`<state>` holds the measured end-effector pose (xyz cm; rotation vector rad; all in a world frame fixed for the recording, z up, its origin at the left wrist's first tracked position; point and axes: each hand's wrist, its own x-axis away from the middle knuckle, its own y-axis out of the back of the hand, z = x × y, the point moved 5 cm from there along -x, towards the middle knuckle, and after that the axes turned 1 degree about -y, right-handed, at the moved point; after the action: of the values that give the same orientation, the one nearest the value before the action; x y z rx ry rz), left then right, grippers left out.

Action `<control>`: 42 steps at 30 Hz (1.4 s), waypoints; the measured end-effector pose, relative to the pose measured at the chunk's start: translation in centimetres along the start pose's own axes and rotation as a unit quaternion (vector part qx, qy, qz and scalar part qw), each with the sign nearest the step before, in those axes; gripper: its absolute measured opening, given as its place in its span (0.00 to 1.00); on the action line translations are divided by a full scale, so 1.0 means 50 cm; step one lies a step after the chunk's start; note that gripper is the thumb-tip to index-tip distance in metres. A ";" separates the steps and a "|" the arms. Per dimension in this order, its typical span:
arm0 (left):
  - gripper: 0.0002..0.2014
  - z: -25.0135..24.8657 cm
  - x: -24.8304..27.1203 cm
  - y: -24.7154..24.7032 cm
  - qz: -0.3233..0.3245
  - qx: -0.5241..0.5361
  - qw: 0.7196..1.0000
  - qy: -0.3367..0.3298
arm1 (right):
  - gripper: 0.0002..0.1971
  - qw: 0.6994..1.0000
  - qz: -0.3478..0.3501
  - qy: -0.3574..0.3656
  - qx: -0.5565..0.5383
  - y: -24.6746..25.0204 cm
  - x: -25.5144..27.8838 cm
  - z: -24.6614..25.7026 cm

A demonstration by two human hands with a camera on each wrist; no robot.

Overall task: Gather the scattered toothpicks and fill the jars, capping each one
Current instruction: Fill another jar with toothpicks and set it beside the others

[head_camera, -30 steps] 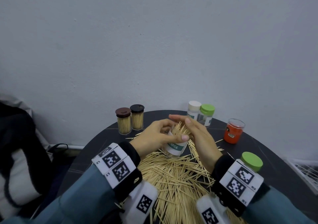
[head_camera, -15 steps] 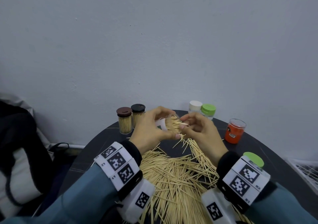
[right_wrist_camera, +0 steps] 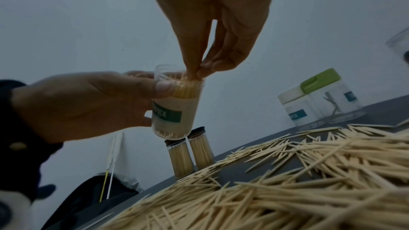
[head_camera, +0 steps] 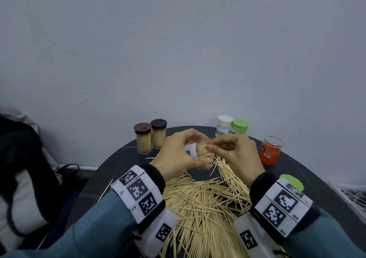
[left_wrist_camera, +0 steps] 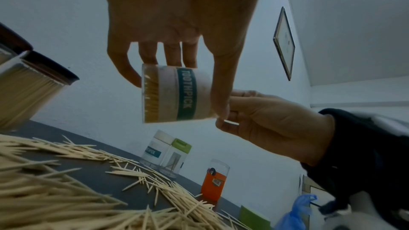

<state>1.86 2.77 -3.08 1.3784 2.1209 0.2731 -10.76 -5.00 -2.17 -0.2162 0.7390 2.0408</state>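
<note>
The left hand [head_camera: 179,156] grips a clear jar [left_wrist_camera: 177,93] marked TOOTHPICK, with the thumb on one side and the fingers curled round the other. The jar is lifted off the bench [head_camera: 309,170] and tilted, its open mouth turned toward the right hand [head_camera: 235,152]. The jar is uncapped and packed with toothpicks whose tips stand at the rim. The right hand pinches thumb and fingertips [right_wrist_camera: 194,74] together on the toothpick tips at the mouth of the jar; how many sticks the pinch holds cannot be told. Below both hands, a dense pile of loose toothpicks [head_camera: 200,204] covers the near part of the dark round bench, and a few single sticks lie apart from it toward the back. At the back left stand two filled jars side by side, touching or nearly so: one with a brown cap [head_camera: 143,138] and one with a black cap [head_camera: 158,133]. At the back right stand a white-capped jar [head_camera: 223,126] and a green-capped jar [head_camera: 239,126], close together; the wrist views show only a few sticks in the green-capped one. To the right of these, apart from them, stands an orange jar [head_camera: 271,150] with a clear upper section. A green lid [head_camera: 292,182] lies on the bench just beyond the right wrist.
</note>
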 end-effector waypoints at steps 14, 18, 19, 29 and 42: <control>0.28 0.009 -0.002 0.005 -0.001 0.041 0.999 0.031 | 0.04 0.998 -0.001 0.041 0.056 -0.005 0.003 0.014; 0.26 0.006 -0.003 -0.001 0.014 0.022 1.000 0.018 | 0.05 0.995 -0.025 0.066 0.064 0.005 0.005 0.026; 0.25 0.005 -0.004 -0.001 0.010 0.019 1.000 0.016 | 0.05 0.994 -0.028 0.079 0.066 0.006 0.006 0.033; 0.26 0.006 -0.004 0.003 0.001 0.030 0.999 0.020 | 0.07 0.988 0.021 0.051 0.144 -0.011 0.008 0.021; 0.26 0.009 -0.003 0.005 0.006 0.046 0.998 0.036 | 0.04 0.995 0.096 -0.018 -0.027 -0.005 -0.003 -0.001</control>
<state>2.35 2.70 -3.27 1.4543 2.2084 0.2359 -10.48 -5.03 -2.26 -0.1436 0.7058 2.2428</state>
